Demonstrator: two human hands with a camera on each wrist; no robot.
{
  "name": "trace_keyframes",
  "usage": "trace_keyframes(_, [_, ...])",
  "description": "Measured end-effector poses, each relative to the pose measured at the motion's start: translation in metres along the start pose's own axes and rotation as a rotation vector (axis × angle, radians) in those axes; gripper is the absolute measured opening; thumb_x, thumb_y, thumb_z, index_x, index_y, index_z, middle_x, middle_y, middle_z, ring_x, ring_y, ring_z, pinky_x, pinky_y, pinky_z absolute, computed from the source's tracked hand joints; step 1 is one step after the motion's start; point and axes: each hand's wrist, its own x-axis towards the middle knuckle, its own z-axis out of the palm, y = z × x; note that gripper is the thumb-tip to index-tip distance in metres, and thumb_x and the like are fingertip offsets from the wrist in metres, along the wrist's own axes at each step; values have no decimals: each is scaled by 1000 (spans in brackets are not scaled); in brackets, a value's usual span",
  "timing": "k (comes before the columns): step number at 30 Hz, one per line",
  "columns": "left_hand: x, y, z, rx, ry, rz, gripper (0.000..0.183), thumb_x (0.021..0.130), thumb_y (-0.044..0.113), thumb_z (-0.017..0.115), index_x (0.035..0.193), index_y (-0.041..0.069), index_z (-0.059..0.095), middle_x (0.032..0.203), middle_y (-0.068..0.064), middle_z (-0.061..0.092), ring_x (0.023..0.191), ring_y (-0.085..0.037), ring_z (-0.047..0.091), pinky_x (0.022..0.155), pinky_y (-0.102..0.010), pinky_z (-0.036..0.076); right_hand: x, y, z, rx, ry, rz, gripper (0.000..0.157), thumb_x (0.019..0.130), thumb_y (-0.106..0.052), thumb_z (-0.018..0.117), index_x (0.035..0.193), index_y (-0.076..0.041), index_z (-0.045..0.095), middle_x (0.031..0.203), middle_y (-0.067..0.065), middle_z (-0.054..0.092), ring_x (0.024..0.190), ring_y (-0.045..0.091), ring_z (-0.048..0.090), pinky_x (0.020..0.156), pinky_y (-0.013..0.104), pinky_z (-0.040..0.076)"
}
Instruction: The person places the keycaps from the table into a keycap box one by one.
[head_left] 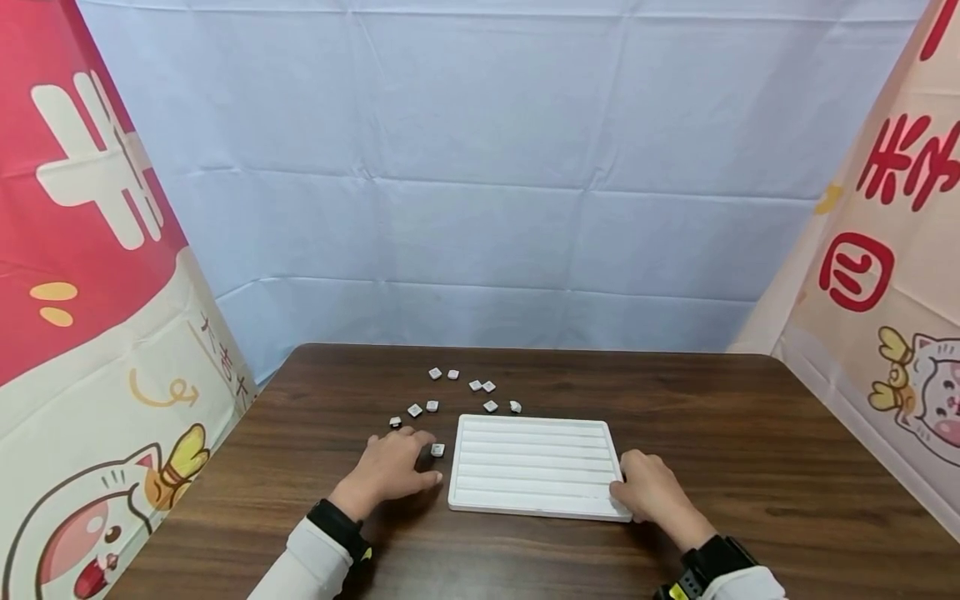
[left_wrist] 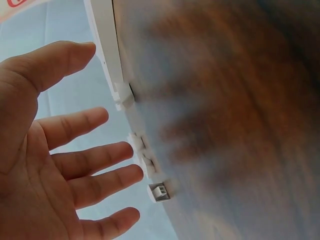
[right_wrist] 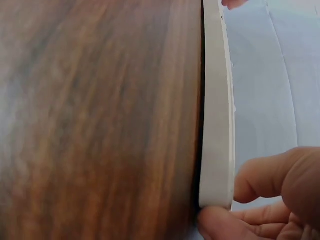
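My right hand [head_left: 651, 487] grips the right side of the tray [head_left: 532, 467]; my spread, empty left hand [head_left: 396, 465] I'd best steer to pinch the keycap [head_left: 437, 450] left of it squarely.

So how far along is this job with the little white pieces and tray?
Only setup looks done: the white tray is out on the table. In hand: the right hand grips its near right corner, and the open left hand is beside the nearest piece. Remaining, probably: the loose pieces; none is on the tray.
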Motion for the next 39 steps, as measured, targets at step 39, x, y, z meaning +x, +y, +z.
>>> trace_keyframes(39, [1, 0, 1, -23, 4, 39, 49, 79, 36, 71, 117, 7, 62, 109, -11, 60, 99, -29, 58, 76, -58, 40, 1, -5, 2, -35, -5, -18, 18, 81, 3, 60, 96, 14, 56, 62, 10, 48, 41, 15, 51, 37, 25, 42])
